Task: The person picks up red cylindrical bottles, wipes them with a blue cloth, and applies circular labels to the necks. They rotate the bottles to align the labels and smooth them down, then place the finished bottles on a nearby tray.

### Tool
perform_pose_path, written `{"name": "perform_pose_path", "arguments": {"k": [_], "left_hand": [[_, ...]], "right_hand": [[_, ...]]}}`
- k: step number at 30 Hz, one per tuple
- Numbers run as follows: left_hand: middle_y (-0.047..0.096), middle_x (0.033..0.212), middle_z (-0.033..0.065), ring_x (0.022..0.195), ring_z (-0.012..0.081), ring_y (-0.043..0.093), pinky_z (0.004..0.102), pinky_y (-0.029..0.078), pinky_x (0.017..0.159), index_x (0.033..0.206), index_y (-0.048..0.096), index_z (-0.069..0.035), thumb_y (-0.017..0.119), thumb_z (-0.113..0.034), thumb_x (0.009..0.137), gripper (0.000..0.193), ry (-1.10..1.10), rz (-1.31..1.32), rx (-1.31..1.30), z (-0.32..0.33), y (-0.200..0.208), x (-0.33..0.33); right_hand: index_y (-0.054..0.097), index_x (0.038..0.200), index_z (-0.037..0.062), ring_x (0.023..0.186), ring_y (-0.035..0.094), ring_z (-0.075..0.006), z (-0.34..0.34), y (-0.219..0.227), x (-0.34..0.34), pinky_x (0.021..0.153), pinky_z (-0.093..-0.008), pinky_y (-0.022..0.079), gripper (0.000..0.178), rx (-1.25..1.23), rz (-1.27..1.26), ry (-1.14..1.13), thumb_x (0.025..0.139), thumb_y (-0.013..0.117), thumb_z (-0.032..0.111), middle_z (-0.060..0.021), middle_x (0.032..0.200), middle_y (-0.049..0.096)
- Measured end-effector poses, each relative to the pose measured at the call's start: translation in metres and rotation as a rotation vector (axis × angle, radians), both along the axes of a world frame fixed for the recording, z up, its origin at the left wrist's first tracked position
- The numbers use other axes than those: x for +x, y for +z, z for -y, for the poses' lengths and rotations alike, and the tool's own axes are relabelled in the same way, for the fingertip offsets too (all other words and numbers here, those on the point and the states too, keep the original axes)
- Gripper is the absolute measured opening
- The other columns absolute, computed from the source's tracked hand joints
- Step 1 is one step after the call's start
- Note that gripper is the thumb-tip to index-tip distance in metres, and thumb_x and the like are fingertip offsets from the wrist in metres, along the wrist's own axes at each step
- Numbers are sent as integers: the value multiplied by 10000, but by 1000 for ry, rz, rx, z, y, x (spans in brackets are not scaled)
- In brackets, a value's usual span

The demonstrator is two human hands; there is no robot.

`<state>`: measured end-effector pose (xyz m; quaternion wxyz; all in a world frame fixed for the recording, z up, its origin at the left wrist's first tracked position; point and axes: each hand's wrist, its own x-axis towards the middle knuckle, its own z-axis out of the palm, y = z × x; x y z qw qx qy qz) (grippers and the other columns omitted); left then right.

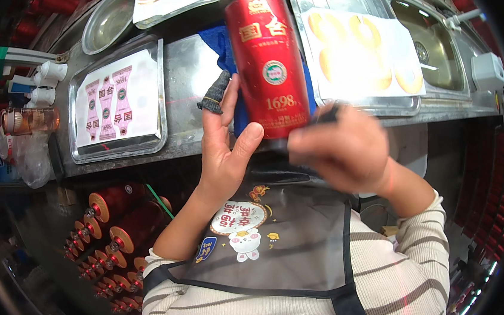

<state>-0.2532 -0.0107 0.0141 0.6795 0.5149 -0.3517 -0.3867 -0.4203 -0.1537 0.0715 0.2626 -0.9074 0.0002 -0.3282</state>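
A glossy red bottle (267, 54) with gold lettering and a round green-and-white emblem lies across a blue cloth (218, 43), its neck pointing away from me. My left hand (224, 151) grips its lower left side, thumb at the edge near the base. A dark grey fabric finger cover (216, 94) sits on one finger of that hand. At the bottle's lower right is my right hand (347, 149), curled and smeared by motion. Something dark shows at its fingers; whether it is a finger cover or a held thing is unclear.
On the left, a metal tray (161, 114) carries a sheet of pink-red printed decals (109, 104). A sheet with yellow-orange rings (362, 46) lies on the right, before a sink (454, 74). A metal bowl (109, 23) stands far left. Red bottles (121, 202) are stacked below the counter.
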Motion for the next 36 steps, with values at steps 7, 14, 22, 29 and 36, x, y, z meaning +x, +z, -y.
{"name": "perform_pose_path", "arguments": {"k": [7,14,22,29,36], "left_hand": [[332,1604,217,1468,255,355,391,269,1208,1565,211,46,685,-165,973,787,91,98,0,8,-9,-15],[329,1609,239,1480,308,355,474,237,1212,1519,401,-14,686,-218,964,656,141,114,-34,10,-6,-18],[295,1577,367,1477,510,289,685,112,1160,1106,770,-79,682,-453,923,425,219,1114,176,-19,-12,-15],[296,1573,376,1460,528,310,691,111,1157,886,663,62,705,-398,912,462,284,995,227,-33,-24,-18],[333,1591,311,1502,431,303,630,45,1206,1210,581,90,426,-10,756,490,299,683,144,-37,-29,-1]], "right_hand": [[664,1030,28,814,636,-105,-27,-27,30,741,-252,522,190,623,174,-478,880,768,83,-64,903,672],[605,1056,9,848,580,-68,-14,-42,-2,751,-211,486,229,964,203,-597,911,768,78,-17,935,635],[612,1045,-9,855,583,-87,3,-45,-5,773,-230,488,206,764,124,-643,920,756,70,-27,964,624],[719,1004,40,777,614,-223,15,2,57,743,-319,507,308,-33,121,-411,721,782,-65,-86,908,679],[763,945,67,794,569,-230,-51,-5,26,632,-377,456,379,-215,-31,122,572,713,102,-16,764,500]]}}
